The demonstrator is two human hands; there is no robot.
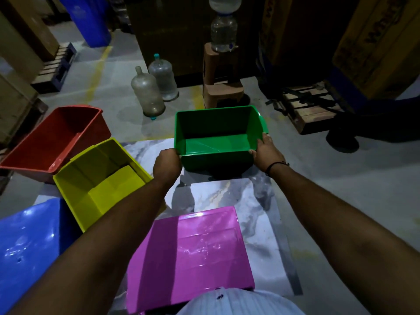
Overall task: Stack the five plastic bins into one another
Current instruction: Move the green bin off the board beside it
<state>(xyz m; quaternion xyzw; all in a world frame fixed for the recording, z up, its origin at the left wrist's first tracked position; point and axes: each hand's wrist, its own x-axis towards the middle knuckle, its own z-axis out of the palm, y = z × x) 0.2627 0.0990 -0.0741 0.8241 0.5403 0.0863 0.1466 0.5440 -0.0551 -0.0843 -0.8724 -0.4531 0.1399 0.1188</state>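
Note:
A green bin [217, 142] stands open side up at the far end of a marble-patterned table [256, 214]. My left hand [167, 165] grips its near left corner and my right hand [264, 151] grips its near right corner. A pink bin [193, 253] lies upside down close to me. To the left sit a yellow bin [100, 183] and a red bin [56, 139], both open side up. A blue bin [27, 246] lies upside down at the near left.
Two large empty water jugs [147, 94] stand on the floor beyond the table. A brown stool [221, 83] carries a water dispenser bottle. Wooden pallets [311, 105] and cardboard boxes line the right and left sides. A blue trash bin [91, 19] stands far left.

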